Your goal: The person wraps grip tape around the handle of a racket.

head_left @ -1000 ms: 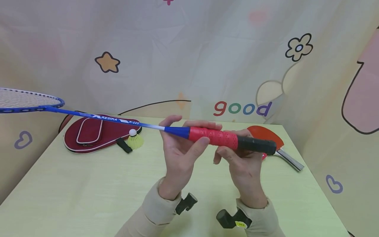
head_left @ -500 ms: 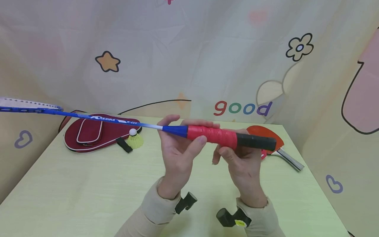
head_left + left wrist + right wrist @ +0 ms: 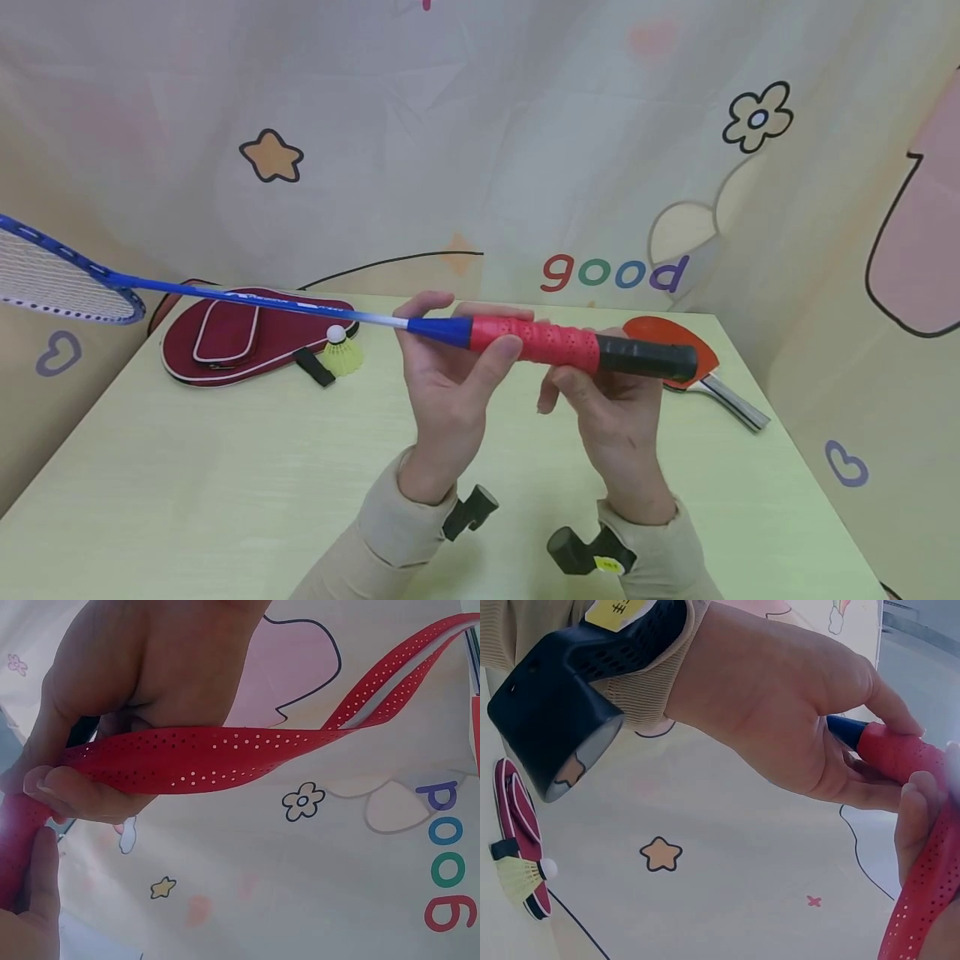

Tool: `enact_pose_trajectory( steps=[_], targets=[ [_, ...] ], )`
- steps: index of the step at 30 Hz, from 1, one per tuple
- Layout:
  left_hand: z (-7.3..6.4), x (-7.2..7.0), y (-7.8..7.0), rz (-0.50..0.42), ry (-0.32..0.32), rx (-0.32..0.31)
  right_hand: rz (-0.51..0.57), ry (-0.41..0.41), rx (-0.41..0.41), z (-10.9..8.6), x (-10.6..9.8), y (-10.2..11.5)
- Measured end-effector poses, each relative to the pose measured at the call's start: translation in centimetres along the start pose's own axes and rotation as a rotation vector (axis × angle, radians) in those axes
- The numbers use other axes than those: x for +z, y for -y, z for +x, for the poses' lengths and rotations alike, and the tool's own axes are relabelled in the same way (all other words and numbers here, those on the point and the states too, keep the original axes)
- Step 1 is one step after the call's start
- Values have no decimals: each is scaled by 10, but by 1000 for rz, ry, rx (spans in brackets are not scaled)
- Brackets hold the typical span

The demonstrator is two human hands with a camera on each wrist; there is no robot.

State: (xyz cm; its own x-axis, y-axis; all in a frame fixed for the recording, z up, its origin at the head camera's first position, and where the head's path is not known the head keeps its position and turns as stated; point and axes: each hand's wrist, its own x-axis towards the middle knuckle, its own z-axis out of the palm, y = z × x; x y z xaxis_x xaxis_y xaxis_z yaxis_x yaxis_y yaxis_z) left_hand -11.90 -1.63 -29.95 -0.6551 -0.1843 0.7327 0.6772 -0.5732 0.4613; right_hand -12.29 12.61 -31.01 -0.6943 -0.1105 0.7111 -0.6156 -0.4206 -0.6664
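A blue badminton racket [image 3: 315, 309] hangs over the table, its head partly cut off at the left in the head view. Perforated red grip tape [image 3: 536, 337] covers the upper handle; the butt end is bare black. My left hand [image 3: 442, 400] holds the racket between thumb and fingers where blue cone meets red wrap. Nearer the butt, my right hand [image 3: 626, 425] pinches the tape beneath the handle. In the left wrist view, the loose tape [image 3: 195, 759] passes through the right hand and trails off twisted. That loose length is hidden in the head view.
A maroon racket bag [image 3: 285, 333] lies at the back left of the table [image 3: 187, 467], a yellow shuttlecock [image 3: 342, 354] beside it. A red table-tennis paddle [image 3: 667, 332] lies at the back right, partly behind the racket. A printed cloth [image 3: 480, 150] hangs behind.
The racket has rolled about its long axis: its head narrowed to edge-on, then its strings came into view below the upper rim. The shaft's lettering has turned away. Both hands stay nearly in place.
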Motion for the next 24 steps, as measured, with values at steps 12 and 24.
enact_pose_trajectory(
  steps=[12,24],
  targets=[
    [1,3,0,-35,9,17,6,-19,32,-1,1,2],
    [-1,1,0,69,-34,33,-49,-3,73,-2,-1,3]
  ],
)
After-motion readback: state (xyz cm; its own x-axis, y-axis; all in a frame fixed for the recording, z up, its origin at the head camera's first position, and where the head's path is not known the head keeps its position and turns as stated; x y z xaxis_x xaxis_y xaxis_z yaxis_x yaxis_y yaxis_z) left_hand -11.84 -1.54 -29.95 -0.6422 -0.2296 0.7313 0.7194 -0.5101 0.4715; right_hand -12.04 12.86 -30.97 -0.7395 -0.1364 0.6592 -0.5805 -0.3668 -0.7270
